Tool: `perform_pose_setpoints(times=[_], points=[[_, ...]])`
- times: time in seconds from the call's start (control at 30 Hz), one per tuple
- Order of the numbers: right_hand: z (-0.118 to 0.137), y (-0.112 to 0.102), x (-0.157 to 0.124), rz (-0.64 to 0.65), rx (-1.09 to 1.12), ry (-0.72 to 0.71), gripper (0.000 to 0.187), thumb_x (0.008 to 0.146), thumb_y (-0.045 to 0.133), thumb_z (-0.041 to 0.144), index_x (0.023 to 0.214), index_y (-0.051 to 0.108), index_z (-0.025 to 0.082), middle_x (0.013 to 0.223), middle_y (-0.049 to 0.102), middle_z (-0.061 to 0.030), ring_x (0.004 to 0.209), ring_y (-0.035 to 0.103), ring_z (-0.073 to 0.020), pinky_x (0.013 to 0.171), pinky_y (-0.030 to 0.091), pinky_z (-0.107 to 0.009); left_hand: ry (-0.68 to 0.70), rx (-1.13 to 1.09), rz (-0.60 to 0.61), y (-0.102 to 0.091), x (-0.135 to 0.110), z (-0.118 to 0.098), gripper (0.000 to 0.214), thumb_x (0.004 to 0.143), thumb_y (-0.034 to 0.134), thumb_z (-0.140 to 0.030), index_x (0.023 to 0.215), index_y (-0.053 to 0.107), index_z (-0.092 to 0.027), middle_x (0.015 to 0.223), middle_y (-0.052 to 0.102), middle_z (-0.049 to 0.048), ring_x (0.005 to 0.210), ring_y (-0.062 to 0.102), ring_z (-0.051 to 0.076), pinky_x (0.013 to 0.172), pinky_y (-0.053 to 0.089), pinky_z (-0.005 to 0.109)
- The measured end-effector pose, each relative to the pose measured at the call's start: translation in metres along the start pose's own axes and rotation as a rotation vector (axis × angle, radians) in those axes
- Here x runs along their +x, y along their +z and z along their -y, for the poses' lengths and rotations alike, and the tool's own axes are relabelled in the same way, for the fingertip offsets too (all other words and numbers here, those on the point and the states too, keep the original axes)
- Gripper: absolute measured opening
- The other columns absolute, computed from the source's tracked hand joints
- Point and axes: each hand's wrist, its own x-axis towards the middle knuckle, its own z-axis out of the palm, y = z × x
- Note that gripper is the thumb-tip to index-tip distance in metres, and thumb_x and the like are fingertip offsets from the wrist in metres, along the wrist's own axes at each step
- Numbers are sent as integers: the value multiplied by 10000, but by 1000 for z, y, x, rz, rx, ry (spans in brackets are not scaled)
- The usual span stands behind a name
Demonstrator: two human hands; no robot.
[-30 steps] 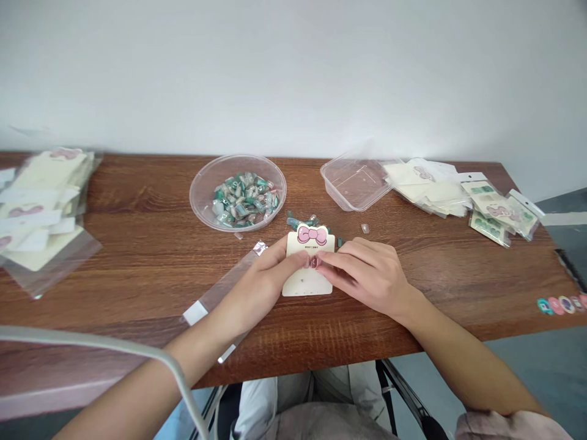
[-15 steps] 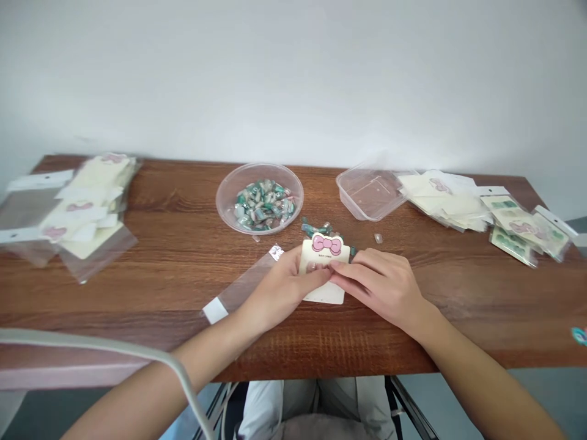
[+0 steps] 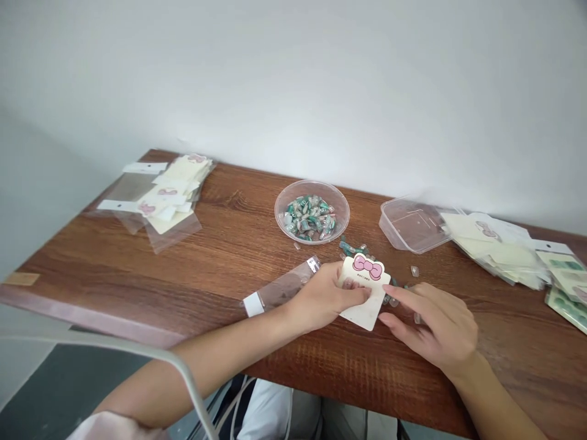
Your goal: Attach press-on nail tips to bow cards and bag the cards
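A cream card (image 3: pixel 364 313) with a pink bow at its top is pinched in my left hand (image 3: pixel 328 297), thumb across its front. Small clear pieces, perhaps press-on nails, show on the card beside the thumb. My right hand (image 3: pixel 433 327) is at the card's right edge with thumb and forefinger apart and nothing seen between them. Behind the card lies a small pile of green and clear nail-like pieces (image 3: pixel 352 249), partly hidden by it. A clear plastic sleeve (image 3: pixel 279 288) with a white end lies to the left, partly under my left hand.
A round clear bowl (image 3: pixel 279 215) holds many green and clear pieces. To its right stands a rectangular clear tub (image 3: pixel 413 229). Bow cards (image 3: pixel 172 198) in bags lie at the far left, more cards (image 3: pixel 499 244) and filled packs (image 3: pixel 566 308) at the right. A pale cable (image 3: pixel 151 351) crosses the lower left.
My view has turned left, so things sit further right. My right fingers have parted and drawn back from the card's front. My left hand still holds the card, now more tilted.
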Motion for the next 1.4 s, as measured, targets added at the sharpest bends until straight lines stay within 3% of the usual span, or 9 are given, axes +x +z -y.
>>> perform_pose_setpoints(times=[0.17,0.3,0.43,0.53,0.67,0.9,1.03,1.23,1.4], points=[[-11,-21,8,-47,34,155,226,942,660,95,1070,701,277,782,741,0,609,671,-165,577,499,-316,-53,-109,1,-2,3,2,405,633,897,-279,954,695,-136,914,691,31,812,582,148,792,431,280],[-23,-26,48,4,19,109,182,932,694,119,1018,710,279,811,744,7,656,674,-169,611,498,-325,-58,-108,20,-2,4,4,339,647,857,-234,936,707,-138,884,675,18,792,565,148,786,425,286],[-42,-2,110,177,-115,-9,143,1007,604,198,1025,740,238,951,748,-45,825,689,-212,698,481,-351,-33,-68,35,-2,3,4,263,655,800,-212,878,678,-144,845,637,8,770,523,146,750,389,283],[-55,30,153,477,-204,-167,175,995,621,179,1020,783,239,949,712,-54,889,658,-229,818,435,-379,-19,-44,43,-3,4,4,250,643,780,-213,853,658,-153,805,600,-5,756,499,146,729,365,281],[-55,65,189,757,-388,-276,181,933,689,122,837,809,218,973,724,-88,962,650,-244,874,347,-391,6,-38,83,-4,6,4,245,655,758,-236,859,647,-156,809,592,0,755,492,150,727,366,285],[-44,86,206,876,-555,-384,226,943,629,59,844,807,158,958,764,-127,971,673,-257,841,305,-383,-5,-40,83,-3,3,-1,201,689,732,-213,860,639,-161,817,593,1,760,492,147,716,360,277],[-45,86,207,977,-535,-339,103,927,693,138,914,795,140,1023,762,-134,1056,673,-269,853,299,-382,8,-29,88,-2,2,-3,172,695,710,-207,837,624,-164,799,573,-16,735,467,135,707,360,276],[-47,87,205,1034,-483,-300,214,961,577,78,889,769,137,1022,774,-124,983,699,-228,852,286,-388,23,-8,84,-2,4,-1,151,704,698,-190,829,618,-162,793,570,-19,745,466,138,716,361,280],[-52,85,208,1060,-370,-239,179,956,609,107,925,773,173,992,810,-87,913,729,-217,849,357,-364,17,3,77,-2,4,0,137,715,695,-169,825,612,-162,779,564,-27,720,463,127,689,359,272]])
